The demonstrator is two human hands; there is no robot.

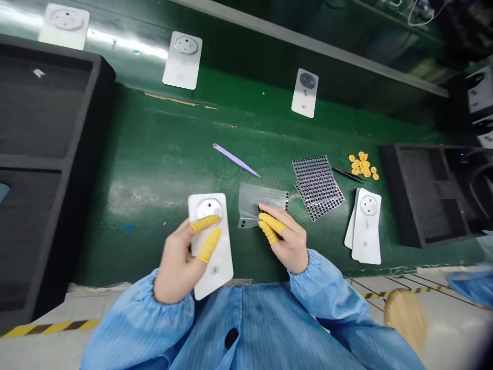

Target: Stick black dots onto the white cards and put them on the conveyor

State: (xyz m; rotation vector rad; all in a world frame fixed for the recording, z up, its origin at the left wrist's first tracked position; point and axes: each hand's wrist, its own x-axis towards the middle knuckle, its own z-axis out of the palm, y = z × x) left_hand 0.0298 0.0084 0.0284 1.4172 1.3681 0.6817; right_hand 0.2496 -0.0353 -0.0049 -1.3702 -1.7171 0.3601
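Observation:
My left hand (180,267) grips a white phone back cover (223,262) from its left side, with two fingers in yellow finger cots lying over its face. Near the cover's far end is a round camera ring, partly hidden by a fingertip. My right hand (288,241), also in yellow finger cots, pinches the near edge of a clear sheet (252,198) with a few black dot stickers left along its edges. The sheet is creased at the pinch. Beyond it lie purple tweezers (236,160). To the right are sheets full of black dots (318,185).
Yellow finger cots (362,167) lie in a pile beside black tweezers (348,175). Two stacked covers (367,241) rest at the right. Black trays (82,128) flank the green bench (154,154). Single covers (183,67) are spaced along the back. A wooden stool (404,316) stands below right.

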